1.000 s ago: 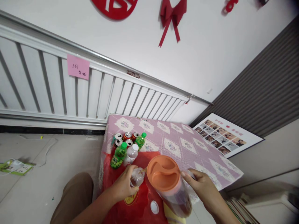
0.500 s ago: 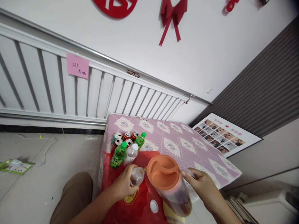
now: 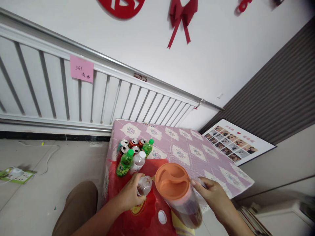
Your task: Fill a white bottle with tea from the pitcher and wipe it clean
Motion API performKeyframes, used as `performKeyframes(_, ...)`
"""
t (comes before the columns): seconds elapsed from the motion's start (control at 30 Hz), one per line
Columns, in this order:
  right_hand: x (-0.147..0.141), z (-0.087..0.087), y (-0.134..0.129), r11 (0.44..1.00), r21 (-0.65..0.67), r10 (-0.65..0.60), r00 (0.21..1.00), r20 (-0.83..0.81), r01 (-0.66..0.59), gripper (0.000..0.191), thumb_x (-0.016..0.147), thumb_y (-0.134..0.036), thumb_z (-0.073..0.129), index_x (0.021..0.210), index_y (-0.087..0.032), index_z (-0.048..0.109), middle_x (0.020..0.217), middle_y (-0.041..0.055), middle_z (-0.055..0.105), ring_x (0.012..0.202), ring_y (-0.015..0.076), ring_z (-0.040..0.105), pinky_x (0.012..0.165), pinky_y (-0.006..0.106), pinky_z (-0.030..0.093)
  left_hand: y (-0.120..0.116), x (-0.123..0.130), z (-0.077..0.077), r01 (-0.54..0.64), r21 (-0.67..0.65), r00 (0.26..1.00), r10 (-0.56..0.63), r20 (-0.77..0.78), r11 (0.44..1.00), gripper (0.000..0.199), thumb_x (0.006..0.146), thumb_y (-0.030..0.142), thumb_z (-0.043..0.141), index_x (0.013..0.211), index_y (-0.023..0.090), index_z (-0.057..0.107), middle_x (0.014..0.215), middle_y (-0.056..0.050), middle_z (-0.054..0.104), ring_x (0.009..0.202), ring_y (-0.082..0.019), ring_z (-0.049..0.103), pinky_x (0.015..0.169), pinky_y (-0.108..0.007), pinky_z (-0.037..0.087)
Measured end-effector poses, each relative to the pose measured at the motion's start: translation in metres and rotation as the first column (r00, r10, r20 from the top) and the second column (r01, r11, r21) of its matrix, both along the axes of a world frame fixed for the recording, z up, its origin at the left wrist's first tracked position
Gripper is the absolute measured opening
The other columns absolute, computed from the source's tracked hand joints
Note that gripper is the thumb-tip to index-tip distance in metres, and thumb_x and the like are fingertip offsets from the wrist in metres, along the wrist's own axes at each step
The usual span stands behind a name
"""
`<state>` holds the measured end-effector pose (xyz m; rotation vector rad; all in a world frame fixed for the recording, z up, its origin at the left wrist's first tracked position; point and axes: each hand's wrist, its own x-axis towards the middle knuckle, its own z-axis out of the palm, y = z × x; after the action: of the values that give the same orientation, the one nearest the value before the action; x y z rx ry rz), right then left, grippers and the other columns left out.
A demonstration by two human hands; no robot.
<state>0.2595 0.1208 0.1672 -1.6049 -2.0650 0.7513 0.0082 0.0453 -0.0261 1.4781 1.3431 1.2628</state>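
My left hand [image 3: 130, 196] is wrapped round a clear open bottle [image 3: 144, 185] with brownish liquid inside. Beside it, my right hand [image 3: 209, 191] grips the handle of a clear pitcher [image 3: 188, 211] with an orange lid [image 3: 172, 181]. The pitcher is tilted, its spout side close to the bottle's mouth, and dark liquid shows in its lower part. A white cap [image 3: 162, 217] lies on the red bag [image 3: 152, 209] below them. Just beyond my left hand stand a white-capped bottle [image 3: 138, 162] and a green-capped bottle [image 3: 125, 164].
Several opened cans [image 3: 133, 143] and another green bottle [image 3: 148, 147] stand at the left of the patterned purple cover [image 3: 182, 152]. A white radiator [image 3: 98, 95] runs behind. A photo board [image 3: 236, 144] leans at the right. My knee [image 3: 77, 206] is at the lower left.
Both hands, the bottle and the pitcher stay nearly where they were. The thin stream seen earlier at the bottle's mouth no longer shows clearly.
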Motion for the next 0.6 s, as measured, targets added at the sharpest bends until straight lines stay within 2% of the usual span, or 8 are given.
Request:
performKeyframes(0.2,-0.0050,0.0037,-0.0027,0.999,0.033,-0.012,1.000,-0.008,0.013,0.053,0.071,-0.070,0.057,0.054,-0.023,0.039,0.056,-0.0056,0.027,0.055,0.0120,0.028,0.049,0.025,0.028,0.0009,-0.0001,0.0005,0.004,0.005,1.000,-0.004,0.000,1.000,0.071,0.063,0.006,0.070,0.128,0.020,0.043,0.129,-0.012,0.058,0.116,-0.026,0.059,0.100,-0.037,0.046)
performKeyframes(0.6,-0.0037,0.0047,-0.0021,1.000,0.007,-0.002,1.000,-0.010,0.002,0.049,0.071,-0.065,0.060,0.054,-0.022,0.043,0.056,-0.0056,0.030,0.056,0.0121,0.031,0.050,0.025,0.028,0.0007,0.0001,-0.0021,-0.006,0.001,1.000,0.006,0.004,1.000,0.073,0.063,0.007,0.071,0.129,0.021,0.043,0.132,-0.013,0.057,0.117,-0.027,0.058,0.100,-0.037,0.046)
